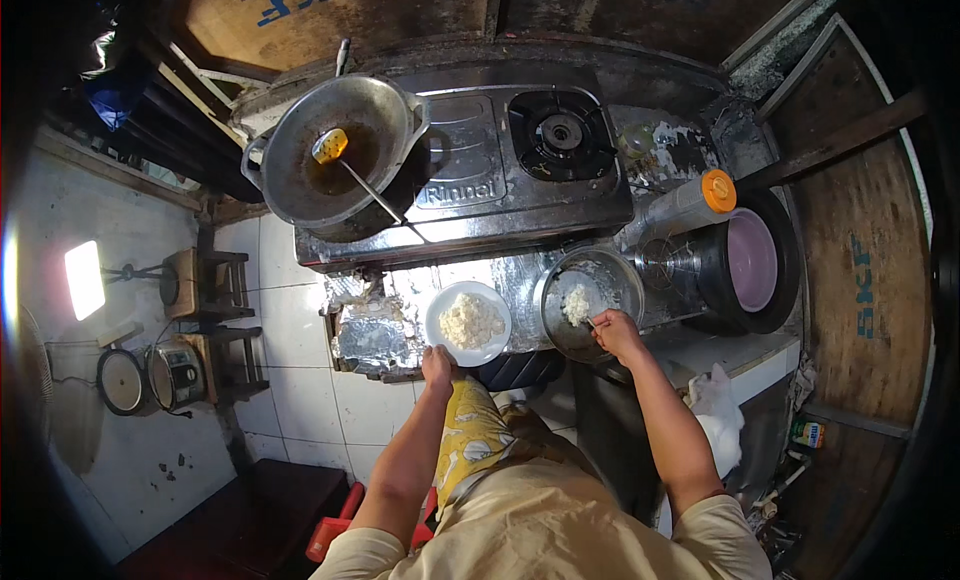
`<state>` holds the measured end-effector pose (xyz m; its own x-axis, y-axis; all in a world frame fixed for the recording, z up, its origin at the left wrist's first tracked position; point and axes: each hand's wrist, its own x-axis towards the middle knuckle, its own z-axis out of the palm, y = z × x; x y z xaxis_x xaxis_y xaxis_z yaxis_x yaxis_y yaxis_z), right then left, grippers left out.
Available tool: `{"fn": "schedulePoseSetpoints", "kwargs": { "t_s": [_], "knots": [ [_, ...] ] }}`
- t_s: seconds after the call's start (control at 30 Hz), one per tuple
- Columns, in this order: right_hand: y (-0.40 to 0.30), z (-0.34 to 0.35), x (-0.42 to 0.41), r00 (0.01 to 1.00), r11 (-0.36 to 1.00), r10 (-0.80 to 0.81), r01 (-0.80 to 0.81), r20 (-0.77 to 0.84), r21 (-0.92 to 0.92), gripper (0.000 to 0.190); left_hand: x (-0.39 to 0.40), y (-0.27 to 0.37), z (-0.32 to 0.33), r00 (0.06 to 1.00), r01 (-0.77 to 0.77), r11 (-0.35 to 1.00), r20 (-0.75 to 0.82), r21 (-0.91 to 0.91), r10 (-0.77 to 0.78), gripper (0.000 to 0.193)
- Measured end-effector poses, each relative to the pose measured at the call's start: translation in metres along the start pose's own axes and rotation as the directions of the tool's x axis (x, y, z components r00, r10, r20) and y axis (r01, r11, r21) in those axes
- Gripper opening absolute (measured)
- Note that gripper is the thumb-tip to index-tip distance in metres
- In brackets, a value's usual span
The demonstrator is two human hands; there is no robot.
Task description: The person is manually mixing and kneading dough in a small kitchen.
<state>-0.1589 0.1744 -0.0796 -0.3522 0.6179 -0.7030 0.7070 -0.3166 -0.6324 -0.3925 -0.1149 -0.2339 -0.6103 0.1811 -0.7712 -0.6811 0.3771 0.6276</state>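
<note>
My left hand (pixel 438 366) grips the near left edge of a white plate (pixel 480 357). A mound of pale, crumbly food (pixel 469 321) that looks like rice covers the middle of the plate. My right hand (pixel 619 332) holds the thin handle of a spoon (pixel 592 323) over a round metal pan (pixel 624 281). A small white clump of the same-looking food (pixel 577 305) lies at the spoon's end, hiding its bowl. I cannot tell whether the clump rests on the spoon or the pan's bottom.
Behind stands a Rinnai gas stove (pixel 461 149) with a bare burner (pixel 561 132). Its left side bears a wok (pixel 281 182) with dark oil and a slotted ladle (pixel 367 186). To the right are an orange-lidded container (pixel 679 205), a pink basin (pixel 750 261) and a white cat (pixel 716 415).
</note>
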Motion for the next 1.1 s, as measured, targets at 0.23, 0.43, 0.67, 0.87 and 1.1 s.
{"fn": "schedulePoseSetpoints", "kwargs": {
  "t_s": [0.23,0.43,0.67,0.87,1.1],
  "knots": [
    [-0.030,0.028,-0.028,0.975,0.951,-0.218,0.222,0.042,-0.215,0.013,-0.027,0.000,0.019,0.992,0.097,0.993,0.075,0.065,-0.102,0.031],
    [-0.005,0.120,-0.021,0.942,0.897,-0.332,0.299,-0.048,-0.326,0.012,-0.061,0.032,0.042,0.978,0.206,0.977,-0.020,-0.053,-0.207,0.036],
    [0.029,0.214,0.001,0.834,0.798,-0.506,0.355,-0.220,-0.486,0.028,-0.041,-0.001,0.065,0.968,0.251,0.917,0.112,-0.311,-0.226,0.033],
    [0.035,0.211,-0.009,0.720,0.744,-0.656,0.563,-0.228,-0.360,0.028,-0.034,-0.001,0.044,0.969,0.246,0.918,0.076,-0.311,-0.234,0.035],
    [0.027,0.209,-0.012,0.766,0.806,-0.586,0.519,-0.264,-0.285,0.022,-0.035,0.001,0.040,0.967,0.256,0.908,0.076,-0.331,-0.245,0.036]
  ]
}}
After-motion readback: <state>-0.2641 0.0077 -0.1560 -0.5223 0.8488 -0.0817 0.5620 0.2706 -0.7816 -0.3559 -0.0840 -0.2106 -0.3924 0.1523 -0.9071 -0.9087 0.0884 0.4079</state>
